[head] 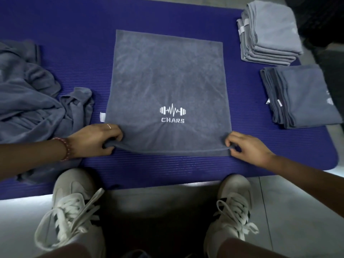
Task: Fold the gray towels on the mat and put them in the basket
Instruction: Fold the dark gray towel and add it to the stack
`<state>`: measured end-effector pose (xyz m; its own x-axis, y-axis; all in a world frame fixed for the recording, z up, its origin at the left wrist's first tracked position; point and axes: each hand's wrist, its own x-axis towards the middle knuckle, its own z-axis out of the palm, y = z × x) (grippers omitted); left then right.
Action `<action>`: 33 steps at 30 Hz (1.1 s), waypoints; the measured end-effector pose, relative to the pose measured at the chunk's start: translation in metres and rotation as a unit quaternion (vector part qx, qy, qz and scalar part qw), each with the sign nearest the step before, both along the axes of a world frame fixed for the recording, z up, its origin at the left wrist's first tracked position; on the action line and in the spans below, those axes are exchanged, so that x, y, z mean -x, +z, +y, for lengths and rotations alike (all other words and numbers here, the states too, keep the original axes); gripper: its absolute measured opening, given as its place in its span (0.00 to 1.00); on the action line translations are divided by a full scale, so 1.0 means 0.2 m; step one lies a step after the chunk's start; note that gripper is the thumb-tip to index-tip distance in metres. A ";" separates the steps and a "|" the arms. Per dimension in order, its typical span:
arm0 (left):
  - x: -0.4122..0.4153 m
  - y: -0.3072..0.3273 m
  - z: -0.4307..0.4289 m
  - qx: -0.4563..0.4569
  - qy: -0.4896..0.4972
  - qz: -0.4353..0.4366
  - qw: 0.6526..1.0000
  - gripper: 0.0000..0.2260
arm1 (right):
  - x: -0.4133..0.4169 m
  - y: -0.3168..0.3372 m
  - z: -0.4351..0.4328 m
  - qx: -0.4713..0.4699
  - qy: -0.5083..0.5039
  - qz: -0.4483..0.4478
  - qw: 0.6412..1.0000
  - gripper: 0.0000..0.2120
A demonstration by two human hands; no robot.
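Observation:
A gray towel (167, 81) with a white "CHARS" dumbbell logo lies flat in the middle of the blue mat (78, 53). My left hand (96, 139) pinches its near left corner, lifted slightly off the mat. My right hand (245, 148) pinches the near right corner. A heap of unfolded gray towels (31, 101) lies at the left. Two stacks of folded gray towels sit at the right: a far stack (270, 30) and a nearer stack (301, 95). No basket is in view.
My two white sneakers (74, 211) (232, 205) stand on the gray floor just in front of the mat's near edge. A dark object (323, 19) fills the top right corner beyond the folded stacks.

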<state>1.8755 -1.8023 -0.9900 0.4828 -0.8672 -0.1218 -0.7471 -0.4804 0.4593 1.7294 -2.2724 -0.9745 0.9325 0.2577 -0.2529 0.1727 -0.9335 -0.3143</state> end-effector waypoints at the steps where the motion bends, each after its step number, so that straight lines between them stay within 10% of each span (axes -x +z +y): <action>1: 0.01 0.01 0.00 -0.010 -0.011 -0.007 1.000 0.10 | 0.01 0.01 0.00 -0.002 -0.005 0.004 1.000 0.09; 15: 0.01 0.06 0.02 -0.066 0.088 0.064 0.992 0.14 | -0.11 0.04 -0.01 -0.136 -0.156 0.216 0.954 0.08; 20: -0.21 0.02 -0.13 0.036 0.322 0.072 0.943 0.02 | -0.44 0.01 0.03 -0.188 -0.346 0.027 0.919 0.10; 24: -0.36 0.02 -0.26 0.002 0.442 0.104 0.891 0.20 | -0.69 -0.03 0.11 -0.244 -0.419 0.050 0.873 0.21; 33: -0.58 0.03 -0.42 0.086 0.499 0.157 0.848 0.14 | -0.85 -0.02 0.07 -0.296 -0.432 0.054 0.850 0.22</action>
